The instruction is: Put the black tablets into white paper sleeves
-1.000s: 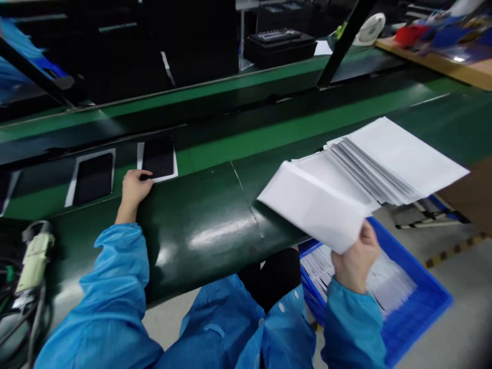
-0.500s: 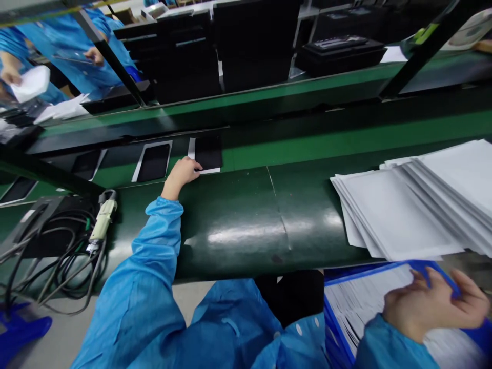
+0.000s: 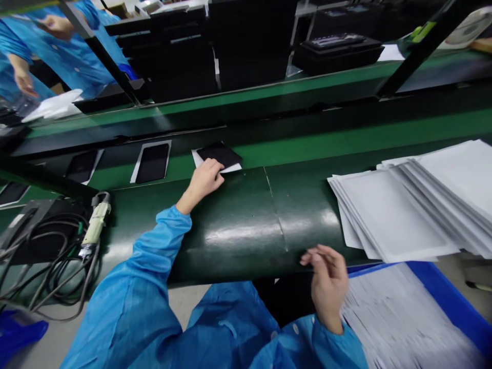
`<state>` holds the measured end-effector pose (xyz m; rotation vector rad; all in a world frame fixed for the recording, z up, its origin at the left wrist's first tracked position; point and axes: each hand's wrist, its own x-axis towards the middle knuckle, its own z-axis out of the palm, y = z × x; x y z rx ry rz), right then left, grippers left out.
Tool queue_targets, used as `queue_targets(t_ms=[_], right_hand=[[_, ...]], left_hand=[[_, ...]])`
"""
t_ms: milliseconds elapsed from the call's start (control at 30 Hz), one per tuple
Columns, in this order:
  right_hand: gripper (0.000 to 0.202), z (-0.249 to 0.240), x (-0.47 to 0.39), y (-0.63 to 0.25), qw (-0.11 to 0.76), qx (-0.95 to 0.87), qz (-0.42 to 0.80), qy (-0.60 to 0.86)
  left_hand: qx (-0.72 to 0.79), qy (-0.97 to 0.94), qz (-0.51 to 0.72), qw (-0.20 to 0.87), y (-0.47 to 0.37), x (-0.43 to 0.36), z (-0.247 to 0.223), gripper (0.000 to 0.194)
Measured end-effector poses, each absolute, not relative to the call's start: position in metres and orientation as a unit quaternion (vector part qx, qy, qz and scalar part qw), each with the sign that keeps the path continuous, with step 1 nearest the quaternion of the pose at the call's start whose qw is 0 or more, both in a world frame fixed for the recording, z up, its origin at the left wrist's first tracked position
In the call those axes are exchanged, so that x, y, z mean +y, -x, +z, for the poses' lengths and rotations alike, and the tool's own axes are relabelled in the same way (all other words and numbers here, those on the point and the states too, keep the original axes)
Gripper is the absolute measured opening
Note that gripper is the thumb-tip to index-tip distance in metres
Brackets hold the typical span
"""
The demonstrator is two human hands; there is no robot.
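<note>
My left hand (image 3: 205, 179) is closed at the near edge of a flat black panel (image 3: 220, 152), its fingertips partly hidden. Under the panel lies a white sheet (image 3: 233, 168), and both sit turned at an angle on the green strip. My right hand (image 3: 328, 284) hovers by the near edge of the bench, fingers loosely curled and apart, with nothing seen in it. Left of my left hand, another black panel (image 3: 152, 162) rests on its own white sheet, with several more in a row further left.
White sheets or sleeves (image 3: 395, 215) are stacked at right. Below them stands a blue bin (image 3: 446, 297) full of thin white pieces. An electric screwdriver (image 3: 96, 223) and tangled cables (image 3: 57, 256) lie at left. Posts (image 3: 115, 72) rise behind; a co-worker in blue (image 3: 73, 56) stands beyond.
The black panel by my left hand has turned and shifted slightly right with its sheet. My right hand has swung left from over the blue bin to the bench edge.
</note>
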<state>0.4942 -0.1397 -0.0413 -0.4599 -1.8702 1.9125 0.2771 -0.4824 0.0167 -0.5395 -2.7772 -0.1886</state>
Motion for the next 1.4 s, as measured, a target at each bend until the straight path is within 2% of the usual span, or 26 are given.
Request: queue_targets(t_ms=[100, 300, 400, 600, 800, 933, 1033, 1167, 1267, 1400], right_hand=[[0.035, -0.04, -0.147, -0.477, 0.113, -0.656, 0.734, 0.134], [0.064, -0.035, -0.139, -0.433, 0.006, -0.613, 0.777, 0.142], [0.07, -0.037, -0.136, -0.428, -0.012, -0.625, 0.767, 0.148], [0.061, -0.044, -0.131, -0.433, 0.022, -0.618, 0.775, 0.131], [0.076, -0.042, -0.134, -0.441, 0.018, -0.623, 0.775, 0.104], [0.058, -0.042, -0.136, -0.441, 0.044, -0.605, 0.783, 0.138], [0.046, -0.045, -0.131, -0.443, 0.111, -0.545, 0.805, 0.208], [0.039, -0.051, -0.118, -0.461, 0.204, -0.483, 0.802, 0.285], [0.042, -0.055, -0.112, -0.478, 0.21, -0.473, 0.805, 0.289], [0.05, -0.057, -0.11, -0.493, 0.217, -0.465, 0.812, 0.279]], left_hand=[[-0.936, 0.302, -0.06, 0.169, -0.314, -0.44, 0.019, 0.024], [-0.835, 0.53, -0.077, 0.126, -0.376, -0.391, 0.014, 0.024], [-0.785, 0.605, -0.103, 0.08, -0.384, -0.384, 0.003, 0.028], [-0.79, 0.596, -0.141, 0.035, -0.382, -0.38, -0.016, 0.035], [-0.808, 0.553, -0.205, 0.01, -0.383, -0.378, -0.018, 0.033], [-0.81, 0.524, -0.263, 0.012, -0.382, -0.378, -0.027, 0.037], [-0.832, 0.459, -0.306, 0.057, -0.378, -0.379, -0.034, 0.042], [-0.854, 0.388, -0.345, 0.035, -0.369, -0.382, -0.036, 0.035], [-0.856, 0.388, -0.341, -0.008, -0.362, -0.384, -0.031, 0.023], [-0.855, 0.389, -0.338, -0.066, -0.355, -0.385, -0.02, 0.02]])
